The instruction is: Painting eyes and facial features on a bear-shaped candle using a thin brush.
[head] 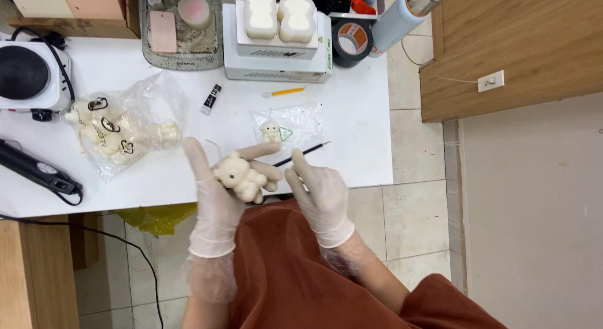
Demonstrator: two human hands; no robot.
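Observation:
My left hand (217, 200), in a pale disposable glove, holds a small cream bear-shaped figure (242, 176) above the table's near edge, fingers wrapped around it. My right hand (321, 197), gloved too, hovers just right of the figure with fingers apart and nothing in it. A thin black tool (303, 153) lies on the white table (352, 109) by my right fingertips. Beyond it a small clear bag (295, 123) holds another cream figure (271, 132).
A larger clear bag of several cream figures (119, 133) lies at left, near a round hotplate (28, 75) and a black device (34, 167). At the back stand a white box with two bear moulds (278, 18), a tape roll (352, 41), a tray (182, 27), a yellow pencil (286, 91) and a black tube (211, 98).

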